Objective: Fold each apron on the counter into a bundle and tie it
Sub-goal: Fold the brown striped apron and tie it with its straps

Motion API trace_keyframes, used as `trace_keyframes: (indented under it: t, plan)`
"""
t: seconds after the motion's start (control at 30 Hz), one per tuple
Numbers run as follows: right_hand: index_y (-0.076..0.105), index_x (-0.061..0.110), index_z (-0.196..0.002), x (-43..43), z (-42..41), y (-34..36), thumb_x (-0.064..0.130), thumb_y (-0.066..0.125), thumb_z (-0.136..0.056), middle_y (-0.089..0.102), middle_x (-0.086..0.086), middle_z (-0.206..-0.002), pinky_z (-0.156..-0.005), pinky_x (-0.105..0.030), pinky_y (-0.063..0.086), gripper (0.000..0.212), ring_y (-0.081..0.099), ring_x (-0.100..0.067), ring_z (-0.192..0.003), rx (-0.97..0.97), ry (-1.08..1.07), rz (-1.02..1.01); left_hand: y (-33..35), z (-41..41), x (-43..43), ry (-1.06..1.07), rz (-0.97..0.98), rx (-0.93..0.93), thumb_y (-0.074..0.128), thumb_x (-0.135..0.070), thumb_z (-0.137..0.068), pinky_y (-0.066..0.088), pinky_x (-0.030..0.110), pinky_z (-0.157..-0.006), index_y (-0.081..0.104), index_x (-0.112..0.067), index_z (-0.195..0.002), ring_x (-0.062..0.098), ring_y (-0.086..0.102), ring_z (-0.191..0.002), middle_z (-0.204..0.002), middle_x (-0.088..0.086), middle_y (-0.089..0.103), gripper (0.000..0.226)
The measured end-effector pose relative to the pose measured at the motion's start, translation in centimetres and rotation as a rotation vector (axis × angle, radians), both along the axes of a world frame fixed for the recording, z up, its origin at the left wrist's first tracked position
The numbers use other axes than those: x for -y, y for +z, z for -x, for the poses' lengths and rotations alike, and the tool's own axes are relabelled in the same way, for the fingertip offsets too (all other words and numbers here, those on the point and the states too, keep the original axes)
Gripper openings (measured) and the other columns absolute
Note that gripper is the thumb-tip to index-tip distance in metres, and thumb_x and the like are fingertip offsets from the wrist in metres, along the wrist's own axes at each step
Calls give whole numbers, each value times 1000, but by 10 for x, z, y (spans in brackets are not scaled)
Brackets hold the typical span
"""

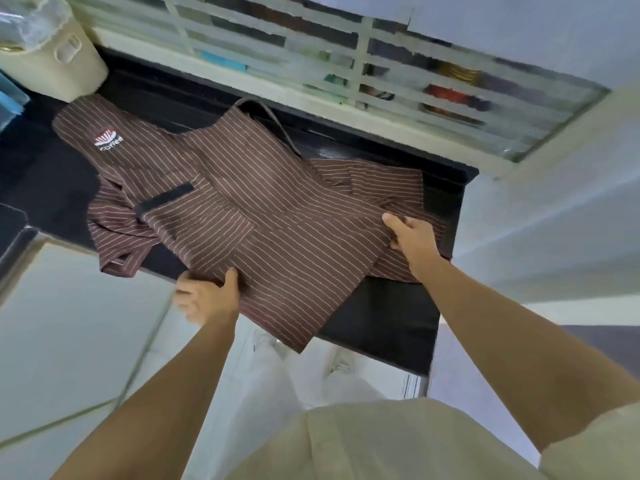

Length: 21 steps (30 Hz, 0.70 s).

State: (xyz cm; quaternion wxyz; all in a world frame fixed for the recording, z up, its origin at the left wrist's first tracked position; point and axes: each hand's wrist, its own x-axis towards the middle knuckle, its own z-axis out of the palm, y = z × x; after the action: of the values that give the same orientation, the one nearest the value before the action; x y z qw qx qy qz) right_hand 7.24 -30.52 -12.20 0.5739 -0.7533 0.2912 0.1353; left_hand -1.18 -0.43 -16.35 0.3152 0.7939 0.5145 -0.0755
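A brown apron with thin pale stripes lies spread on the black counter, its lower corner hanging over the front edge. A second striped apron with a white coffee logo lies partly beneath it at the left. My left hand grips the top apron's near edge at the counter's front, thumb on top of the cloth. My right hand pinches the cloth at the apron's right side. A dark strap crosses the left part, and a neck loop sticks up at the back.
A cream container with a clear lid stands at the counter's back left corner. Behind the counter runs a barred window. A pale wall closes the right end. The floor lies below at the left.
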Motion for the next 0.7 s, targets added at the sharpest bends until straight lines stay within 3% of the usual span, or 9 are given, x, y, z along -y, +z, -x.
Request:
trace_keyframes:
  t: [0.07,0.13,0.17,0.23,0.3,0.4,0.53,0.6,0.7]
  plan:
    - [53,8,-130,7,7,-4,31,64,-94,57,-6,-121,-101,-37,49,44,57,-22,-112,-171,58,-170,-2,17,10,318,412,77,72,-48,-80,39,47,-101,27,-5,-141,34,44,-126,-138,14,41,88]
    - [36,8,-147,8,14,-11,26,64,-94,51,-8,-133,-101,-35,47,62,53,-25,-123,-312,93,-275,0,34,24,444,755,157,72,-37,-85,42,41,-95,36,-4,-138,30,51,-121,-129,7,50,72]
    - [43,5,-141,8,17,-13,23,65,-94,53,-11,-130,-97,-33,48,55,55,-25,-118,-316,105,-270,1,43,32,423,785,158,71,-29,-88,42,39,-94,39,-2,-138,31,52,-118,-126,9,52,65]
    - [63,2,-102,7,18,-15,16,65,-93,61,-17,-105,-84,-27,52,17,61,-22,-96,-171,91,-136,7,54,42,339,717,178,69,-17,-90,46,37,-94,43,4,-135,31,56,-110,-127,14,55,56]
    - [51,8,-71,9,16,-13,19,65,-91,53,-14,-77,-73,-31,50,26,58,-23,-76,44,60,64,12,62,43,227,784,226,68,-17,-90,50,35,-90,47,3,-133,27,60,-101,-120,12,60,52]
    - [50,12,-72,22,10,-11,29,59,-85,59,-11,-77,-82,-45,51,23,61,-30,-77,167,-2,250,16,69,43,-14,977,64,69,-25,-89,52,32,-83,55,-4,-124,22,67,-99,-111,8,71,42]
    - [51,8,-125,49,17,-22,13,57,-87,62,-13,-108,-96,-50,50,39,63,-37,-103,-1,27,298,16,76,53,-484,902,-409,58,-38,-97,53,32,-84,63,-12,-117,16,69,-97,-109,5,73,34]
    - [39,10,-136,54,21,-20,5,56,-91,57,-12,-115,-101,-45,48,49,60,-33,-105,-27,25,251,13,72,53,-480,803,-404,55,-36,-98,52,33,-85,66,-11,-114,18,67,-94,-111,7,72,31]
    - [25,10,-147,55,16,-19,6,59,-93,48,-14,-134,-104,-33,40,64,51,-29,-119,-38,1,176,9,61,51,-355,531,-185,57,-28,-95,53,36,-81,68,-5,-99,24,66,-85,-99,12,71,26]
